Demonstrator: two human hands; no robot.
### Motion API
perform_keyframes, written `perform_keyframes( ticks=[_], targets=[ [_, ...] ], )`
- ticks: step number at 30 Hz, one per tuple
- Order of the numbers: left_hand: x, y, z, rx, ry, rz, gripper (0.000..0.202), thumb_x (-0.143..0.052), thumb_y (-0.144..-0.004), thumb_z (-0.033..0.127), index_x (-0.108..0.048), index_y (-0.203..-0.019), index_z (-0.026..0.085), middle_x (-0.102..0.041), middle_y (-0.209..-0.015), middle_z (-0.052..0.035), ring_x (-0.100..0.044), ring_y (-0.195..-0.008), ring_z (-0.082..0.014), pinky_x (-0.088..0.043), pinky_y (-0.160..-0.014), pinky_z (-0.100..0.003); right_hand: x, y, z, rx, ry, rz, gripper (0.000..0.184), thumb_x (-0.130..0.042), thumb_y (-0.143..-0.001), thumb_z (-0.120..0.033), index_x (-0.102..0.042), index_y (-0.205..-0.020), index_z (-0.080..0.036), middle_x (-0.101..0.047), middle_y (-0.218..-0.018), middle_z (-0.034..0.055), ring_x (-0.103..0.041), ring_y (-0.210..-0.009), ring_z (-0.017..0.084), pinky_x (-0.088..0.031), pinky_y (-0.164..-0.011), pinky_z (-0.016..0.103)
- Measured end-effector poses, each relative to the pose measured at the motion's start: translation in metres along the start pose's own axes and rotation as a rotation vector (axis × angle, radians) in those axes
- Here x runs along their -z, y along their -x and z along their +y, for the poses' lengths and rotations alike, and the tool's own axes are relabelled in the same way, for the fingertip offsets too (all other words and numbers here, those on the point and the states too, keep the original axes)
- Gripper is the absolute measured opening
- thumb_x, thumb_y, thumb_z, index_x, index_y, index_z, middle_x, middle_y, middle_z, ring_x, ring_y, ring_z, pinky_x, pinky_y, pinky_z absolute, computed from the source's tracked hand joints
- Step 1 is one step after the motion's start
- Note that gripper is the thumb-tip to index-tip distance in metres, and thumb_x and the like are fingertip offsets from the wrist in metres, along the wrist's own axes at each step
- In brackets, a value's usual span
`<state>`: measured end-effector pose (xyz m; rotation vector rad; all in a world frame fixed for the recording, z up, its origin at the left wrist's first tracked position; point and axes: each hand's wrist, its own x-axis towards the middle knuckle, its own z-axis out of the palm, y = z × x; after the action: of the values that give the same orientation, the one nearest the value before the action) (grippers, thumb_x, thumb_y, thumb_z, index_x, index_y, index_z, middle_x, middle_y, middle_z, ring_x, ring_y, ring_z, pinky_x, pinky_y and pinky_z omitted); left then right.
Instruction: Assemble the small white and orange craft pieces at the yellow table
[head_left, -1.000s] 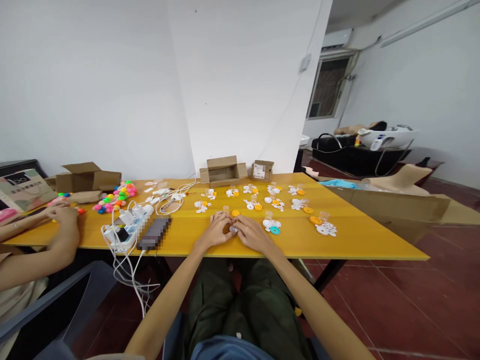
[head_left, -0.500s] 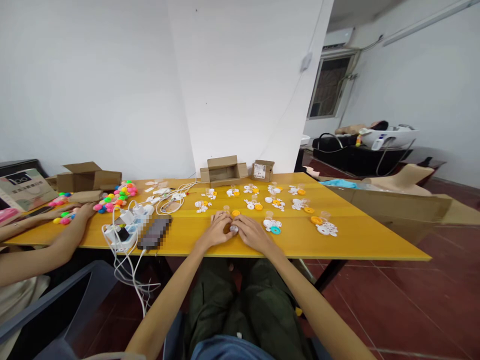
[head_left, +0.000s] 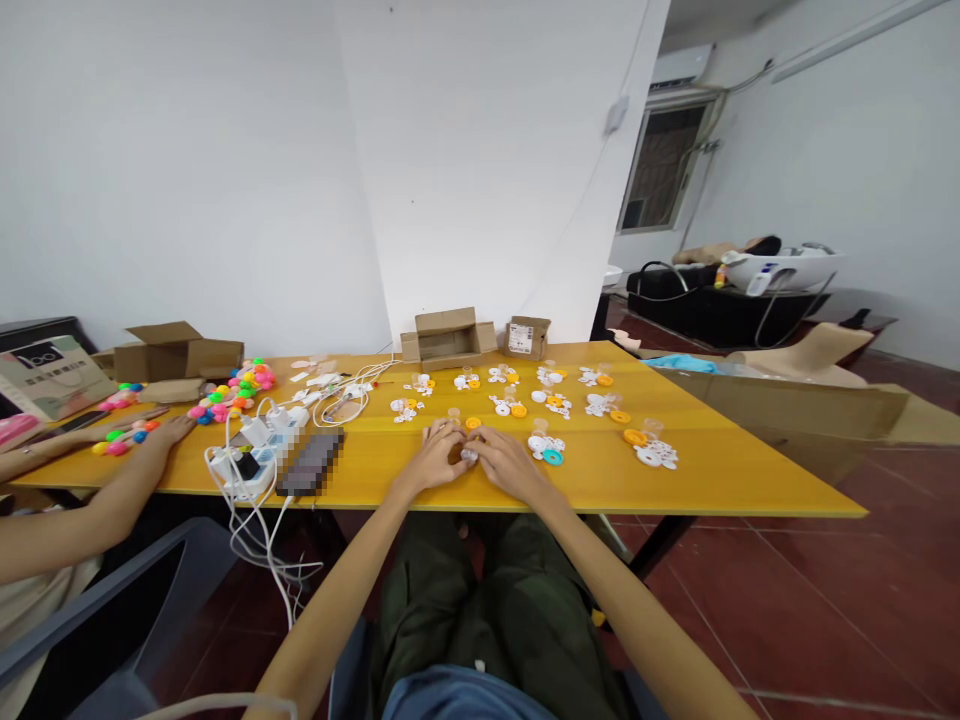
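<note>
My left hand (head_left: 437,458) and my right hand (head_left: 504,462) rest together on the yellow table (head_left: 720,475), close to its front edge. Their fingertips pinch a small whitish part (head_left: 469,455) between them; its shape is too small to make out. An orange ring (head_left: 472,424) lies just beyond my fingers. A white piece with a teal ring (head_left: 547,451) lies to the right of my right hand. Several small sets of white and orange parts (head_left: 551,403) are spread over the table behind.
A power strip with chargers and white cables (head_left: 251,452) and a dark phone (head_left: 307,463) lie to the left. Open cardboard boxes (head_left: 447,338) stand at the back edge. Another person's hand (head_left: 166,431) reaches among bright plastic balls (head_left: 229,392) at far left.
My hands stay together on the small part. The other person's hand at the left has stretched out toward the coloured balls.
</note>
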<state>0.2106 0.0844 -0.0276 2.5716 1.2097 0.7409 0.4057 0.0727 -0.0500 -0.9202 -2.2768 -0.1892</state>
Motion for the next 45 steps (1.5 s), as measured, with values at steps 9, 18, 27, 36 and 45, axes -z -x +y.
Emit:
perform_keyframes(
  ticks=[9,18,27,36,45],
  targets=[
    [-0.002,0.000,-0.003,-0.031,0.006,0.020,0.014,-0.066,-0.090,0.037,-0.068,-0.097,0.027,-0.065,-0.120,-0.0052,-0.049,-0.121,-0.0285,-0.040,-0.104,-0.046,0.001,-0.001,-0.002,-0.027,0.026,0.014,0.033,-0.051,-0.089,-0.003,-0.071,-0.104,-0.024,-0.067,-0.108,0.0087,-0.065,-0.101,0.022,-0.054,-0.086,0.034],
    [-0.002,0.000,-0.001,-0.021,0.000,0.023,0.012,-0.067,-0.089,0.036,-0.067,-0.096,0.026,-0.066,-0.120,-0.0052,-0.049,-0.123,-0.0285,-0.039,-0.105,-0.046,-0.003,0.000,0.000,-0.044,0.045,-0.029,0.028,-0.054,-0.089,-0.004,-0.071,-0.101,-0.023,-0.067,-0.109,0.0089,-0.064,-0.103,0.023,-0.054,-0.089,0.034],
    [-0.001,0.001,0.001,-0.009,-0.001,0.024,0.012,-0.066,-0.089,0.037,-0.066,-0.095,0.027,-0.066,-0.117,-0.0048,-0.051,-0.119,-0.0277,-0.040,-0.104,-0.045,-0.006,0.001,0.002,-0.084,0.024,0.012,0.027,-0.050,-0.091,-0.006,-0.068,-0.101,-0.023,-0.067,-0.108,0.0083,-0.064,-0.105,0.022,-0.054,-0.090,0.034],
    [0.000,0.001,0.002,0.016,0.024,0.008,0.009,-0.068,-0.087,0.032,-0.065,-0.094,0.026,-0.067,-0.116,-0.0047,-0.051,-0.120,-0.0284,-0.039,-0.104,-0.046,-0.009,0.002,0.007,-0.228,-0.019,0.030,0.023,-0.048,-0.093,-0.011,-0.067,-0.099,-0.023,-0.070,-0.099,0.0086,-0.066,-0.097,0.024,-0.054,-0.087,0.036],
    [0.003,0.002,0.001,-0.016,0.043,0.029,0.017,-0.064,-0.092,0.040,-0.067,-0.103,0.027,-0.065,-0.118,-0.0044,-0.051,-0.118,-0.0270,-0.039,-0.104,-0.044,-0.008,0.002,0.013,-0.392,-0.187,0.050,0.027,-0.049,-0.088,-0.009,-0.068,-0.102,-0.023,-0.073,-0.101,0.0063,-0.069,-0.095,0.021,-0.054,-0.085,0.034]
  ],
)
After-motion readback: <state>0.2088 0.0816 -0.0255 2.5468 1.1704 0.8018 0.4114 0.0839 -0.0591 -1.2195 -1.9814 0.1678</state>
